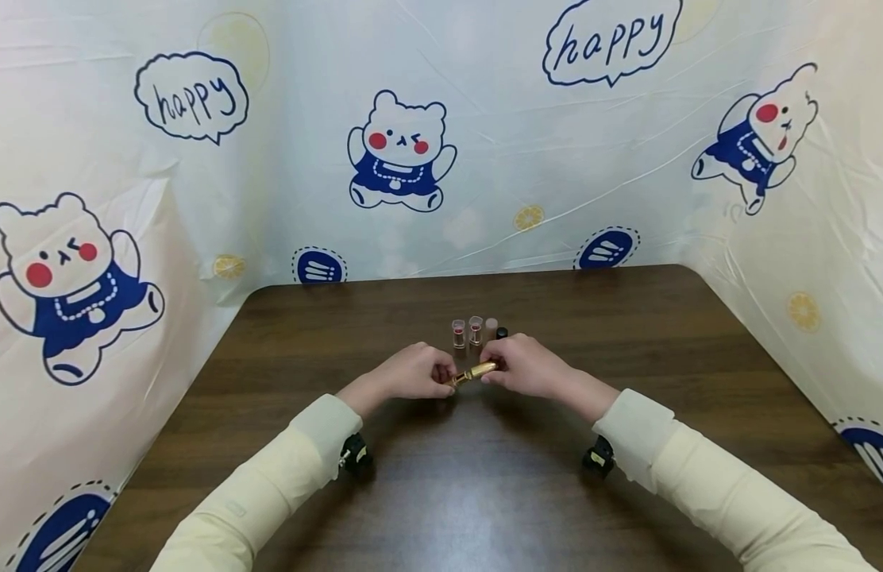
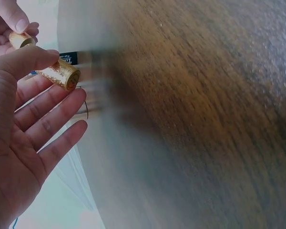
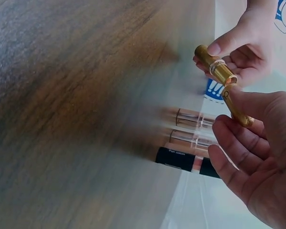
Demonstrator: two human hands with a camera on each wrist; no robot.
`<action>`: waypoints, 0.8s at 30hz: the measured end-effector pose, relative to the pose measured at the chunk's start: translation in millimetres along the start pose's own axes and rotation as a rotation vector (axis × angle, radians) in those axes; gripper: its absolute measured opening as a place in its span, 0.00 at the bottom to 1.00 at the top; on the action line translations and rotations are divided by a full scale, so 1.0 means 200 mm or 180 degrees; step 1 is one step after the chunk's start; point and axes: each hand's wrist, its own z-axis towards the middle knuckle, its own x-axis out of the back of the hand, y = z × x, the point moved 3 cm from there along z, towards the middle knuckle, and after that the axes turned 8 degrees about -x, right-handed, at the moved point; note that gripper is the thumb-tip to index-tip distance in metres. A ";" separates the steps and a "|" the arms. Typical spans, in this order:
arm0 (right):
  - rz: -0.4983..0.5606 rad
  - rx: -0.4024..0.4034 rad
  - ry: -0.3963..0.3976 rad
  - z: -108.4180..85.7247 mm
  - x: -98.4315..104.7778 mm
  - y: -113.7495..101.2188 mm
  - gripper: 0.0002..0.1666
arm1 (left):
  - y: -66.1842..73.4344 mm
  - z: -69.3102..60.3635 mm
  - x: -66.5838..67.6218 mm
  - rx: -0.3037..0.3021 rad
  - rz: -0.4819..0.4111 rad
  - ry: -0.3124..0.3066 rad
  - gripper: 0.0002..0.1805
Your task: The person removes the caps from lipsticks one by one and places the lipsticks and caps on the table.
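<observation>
Pinching gold lipstick tube point(image 3: 223, 72) in left hand point(image 1: 422, 372), narrow grip, thumb on one side, index finger on the other; remaining fingers loosely spread, per left wrist view. Holding gold cap point(image 1: 482, 369) in right hand point(image 1: 529, 367), also narrow, between thumb and fingers. Tube to the left, cap to the right, end to end, slanting up toward the right hand in head view. Touching or just apart at the ends: cannot tell. Held above table point(image 1: 470, 477), between both hands. Pale ring round the tube and small dark mark on the cap, both seen in right wrist view.

Just beyond the hands, upright in a row: clear lipstick point(image 1: 459, 334), second clear lipstick point(image 1: 476, 330) beside it, then pale lipstick point(image 1: 491, 324), then black lipstick point(image 1: 502, 333), partly hidden by the right hand in head view. Reddish bits inside the clear ones. Pinkish band round the black one, tiny lettering too small to read.

Cream sleeves point(image 1: 291, 453) on both arms, black wrist device point(image 1: 356, 454) at left, matching one at right. Behind and alongside: pale cloth point(image 1: 484, 159) printed with bears, "happy" bubbles, orange slices.
</observation>
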 end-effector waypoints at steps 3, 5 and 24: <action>0.0000 -0.0006 -0.0011 0.00 0.01 0.00 0.06 | 0.00 0.00 0.00 0.0022 0.0014 0.0007 0.05; 0.0011 -0.0022 -0.0031 -0.01 0.01 0.00 0.06 | 0.00 -0.01 0.01 0.0021 0.0019 0.0018 0.05; -0.0160 -0.0106 -0.0084 -0.03 0.05 0.06 0.07 | -0.02 -0.03 0.02 0.0006 -0.0136 0.0141 0.06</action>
